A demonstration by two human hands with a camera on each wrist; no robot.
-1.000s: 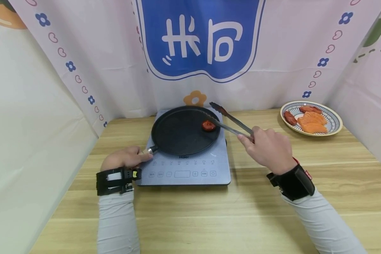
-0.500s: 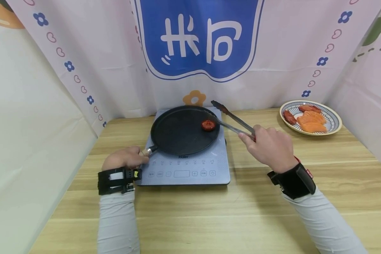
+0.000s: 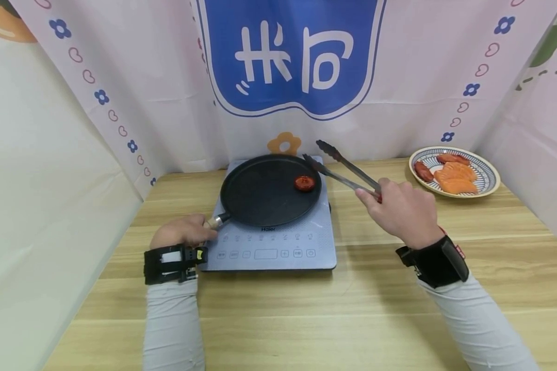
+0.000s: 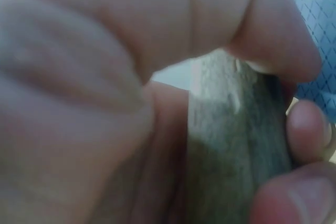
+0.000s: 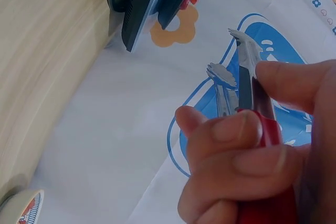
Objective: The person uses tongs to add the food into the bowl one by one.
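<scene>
My left hand (image 3: pixel 183 232) grips the wooden handle (image 4: pixel 226 129) of a flat black frying pan (image 3: pixel 260 196), its fingers curled round it in the left wrist view. The pan sits on a grey induction cooktop (image 3: pixel 269 264). A dark red, scored piece of sausage (image 3: pixel 305 183) lies near the pan's right side. With my right hand (image 3: pixel 406 211) I hold metal tongs (image 3: pixel 353 168) with red grips (image 5: pixel 270 135). Their arms are spread, nothing between the tips, which point over the pan's upper right edge, beyond the sausage.
On the right of the wooden table (image 3: pixel 269 319) stands a patterned plate (image 3: pixel 493 180) with orange slices (image 3: pixel 457 180) that look like salmon and red sausages (image 3: pixel 424 172). A printed cloth (image 3: pixel 167 103) hangs close behind the cooktop.
My right hand has moved a little to the right with the tongs, and their tips have come up from beside the sausage. Left hand, pan and sausage stay put.
</scene>
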